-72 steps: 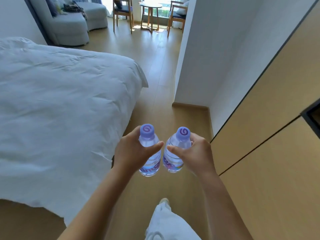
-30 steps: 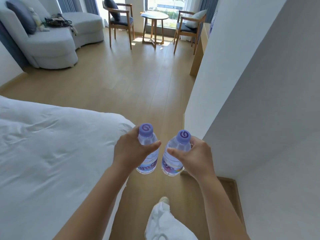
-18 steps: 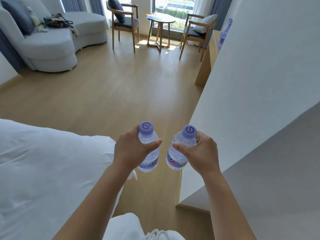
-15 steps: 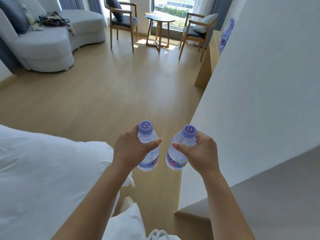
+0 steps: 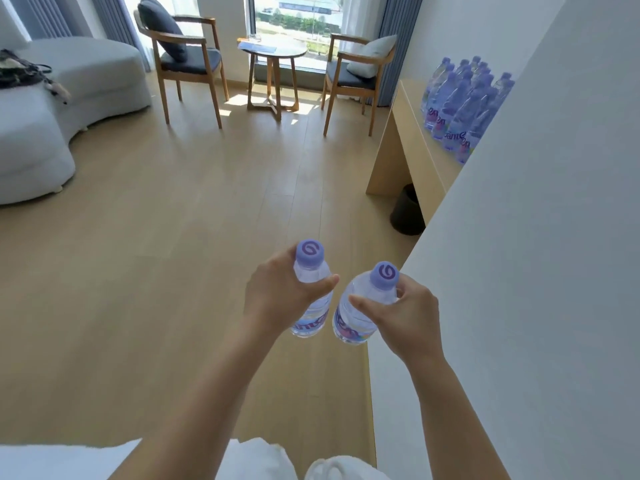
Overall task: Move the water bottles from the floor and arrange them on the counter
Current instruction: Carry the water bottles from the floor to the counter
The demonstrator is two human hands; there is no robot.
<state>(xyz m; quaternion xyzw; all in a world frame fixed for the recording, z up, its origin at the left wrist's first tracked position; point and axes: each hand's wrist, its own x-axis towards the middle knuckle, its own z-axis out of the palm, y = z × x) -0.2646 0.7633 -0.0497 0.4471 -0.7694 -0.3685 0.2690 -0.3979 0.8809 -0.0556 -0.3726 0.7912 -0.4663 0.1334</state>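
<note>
Left hand (image 5: pixel 277 296) gripped left bottle (image 5: pixel 311 299), centre frame | right hand (image 5: pixel 401 317) gripped right bottle (image 5: pixel 360 313) beside it | counter (image 5: pixel 415 133) upper right | judged full, thin-walled, slippery: hold shoulders firmly

2 bare forearms, no sleeves seen
The left hand (image 5: pixel 277 299) and right hand (image 5: pixel 405 323) are left uncovered, without rings or watch; white garment folds (image 5: pixel 332 469) are seen at the lower edge
</note>
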